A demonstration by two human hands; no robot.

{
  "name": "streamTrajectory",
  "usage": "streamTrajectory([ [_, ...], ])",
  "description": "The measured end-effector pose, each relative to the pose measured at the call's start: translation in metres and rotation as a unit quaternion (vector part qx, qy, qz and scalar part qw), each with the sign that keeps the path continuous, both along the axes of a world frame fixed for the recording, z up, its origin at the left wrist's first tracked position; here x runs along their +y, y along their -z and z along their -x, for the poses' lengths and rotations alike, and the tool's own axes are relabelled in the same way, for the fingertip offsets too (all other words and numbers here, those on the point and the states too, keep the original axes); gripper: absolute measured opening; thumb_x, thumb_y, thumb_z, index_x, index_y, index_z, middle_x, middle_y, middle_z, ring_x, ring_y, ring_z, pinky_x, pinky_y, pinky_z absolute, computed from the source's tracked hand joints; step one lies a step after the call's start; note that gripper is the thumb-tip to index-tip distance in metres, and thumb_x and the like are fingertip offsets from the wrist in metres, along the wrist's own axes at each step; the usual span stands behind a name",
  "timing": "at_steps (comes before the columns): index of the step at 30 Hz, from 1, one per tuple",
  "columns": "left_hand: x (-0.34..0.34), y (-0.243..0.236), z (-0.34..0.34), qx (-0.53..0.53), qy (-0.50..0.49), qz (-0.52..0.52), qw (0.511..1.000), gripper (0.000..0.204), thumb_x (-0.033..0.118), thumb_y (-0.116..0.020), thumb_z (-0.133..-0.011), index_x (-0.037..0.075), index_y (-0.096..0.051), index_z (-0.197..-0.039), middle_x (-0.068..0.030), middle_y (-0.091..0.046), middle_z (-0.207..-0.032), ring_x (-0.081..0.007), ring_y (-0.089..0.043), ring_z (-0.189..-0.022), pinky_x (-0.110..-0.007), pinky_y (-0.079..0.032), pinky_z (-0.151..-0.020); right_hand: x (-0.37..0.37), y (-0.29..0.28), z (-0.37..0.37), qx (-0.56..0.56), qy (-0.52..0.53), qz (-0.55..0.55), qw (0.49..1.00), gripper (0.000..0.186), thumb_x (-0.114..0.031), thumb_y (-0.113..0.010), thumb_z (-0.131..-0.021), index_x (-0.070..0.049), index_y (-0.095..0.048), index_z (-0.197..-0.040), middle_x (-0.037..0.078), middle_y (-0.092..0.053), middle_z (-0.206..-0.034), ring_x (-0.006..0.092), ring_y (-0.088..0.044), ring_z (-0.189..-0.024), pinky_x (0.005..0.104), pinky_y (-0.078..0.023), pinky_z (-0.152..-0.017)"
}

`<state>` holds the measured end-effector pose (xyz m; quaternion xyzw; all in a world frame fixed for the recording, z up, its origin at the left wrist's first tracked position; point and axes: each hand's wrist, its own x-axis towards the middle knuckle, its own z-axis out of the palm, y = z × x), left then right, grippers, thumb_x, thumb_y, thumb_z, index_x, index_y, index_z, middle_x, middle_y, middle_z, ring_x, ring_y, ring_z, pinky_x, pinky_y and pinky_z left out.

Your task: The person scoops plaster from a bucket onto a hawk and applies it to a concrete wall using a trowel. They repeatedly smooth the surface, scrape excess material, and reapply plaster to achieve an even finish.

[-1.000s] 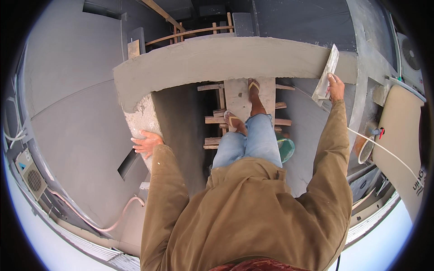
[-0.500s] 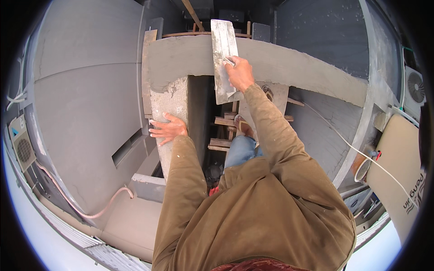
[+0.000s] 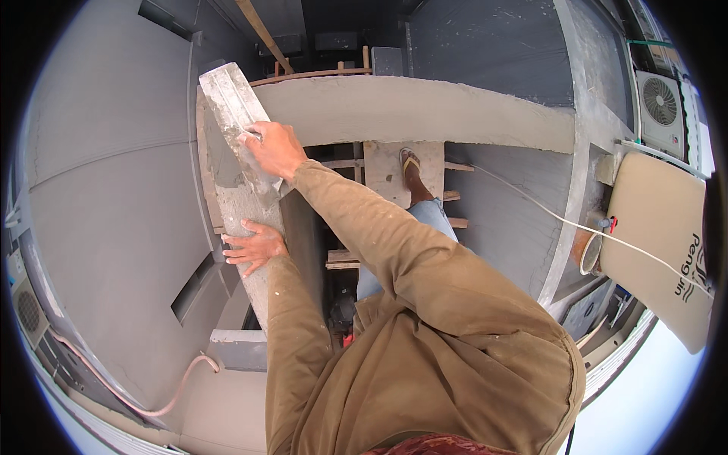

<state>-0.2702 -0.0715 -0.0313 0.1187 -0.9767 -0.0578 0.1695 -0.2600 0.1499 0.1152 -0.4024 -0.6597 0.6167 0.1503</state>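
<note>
My right hand (image 3: 274, 150) grips a long, pale, plaster-smeared finishing trowel (image 3: 226, 97), lying lengthwise over the upper end of the left concrete ledge (image 3: 262, 296), at its corner with a plastered crossbeam (image 3: 447, 110). Below it, my left hand (image 3: 254, 246) rests palm down with fingers spread on the rough ledge. The trowel hides part of the ledge's surface under it.
My sandalled foot (image 3: 412, 171) stands on a board (image 3: 379, 174) over wooden slats above a dark gap. Grey walls (image 3: 106, 189) flank it. At the right are an outdoor air unit (image 3: 658, 102), beige tank (image 3: 648, 197), pot (image 3: 590, 250) and white cable (image 3: 523, 197).
My right hand has swept the trowel from the far right across the crossbeam to the left corner. My left hand stays on the ledge with fingers spread.
</note>
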Motion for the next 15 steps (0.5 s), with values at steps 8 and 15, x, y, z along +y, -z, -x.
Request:
streamTrajectory([
  [8,0.004,-0.017,-0.002,-0.052,-0.003,-0.029,0.998,0.078,0.070,-0.036,-0.095,0.018,-0.036,-0.152,-0.0220,-0.028,-0.159,-0.0402,-0.017,-0.150,-0.079,-0.006,-0.108,0.146,0.031,-0.295,-0.114,0.165,-0.106,0.974,0.059,-0.038,-0.063,-0.098,0.007,-0.050,-0.132,0.018,-0.067,-0.102,0.0167,-0.065,-0.062,0.0314,-0.052,-0.062],
  [15,0.001,-0.019,0.001,-0.062,-0.012,-0.019,0.998,0.077,0.071,-0.038,-0.094,0.021,-0.038,-0.152,-0.0181,-0.030,-0.159,-0.0371,-0.019,-0.151,-0.076,-0.006,-0.111,0.241,0.046,-0.547,-0.152,0.445,-0.035,0.882,0.050,-0.038,-0.067,-0.095,0.005,-0.064,-0.120,0.002,-0.053,-0.071,0.0093,-0.051,-0.052,0.0260,-0.043,-0.044],
])
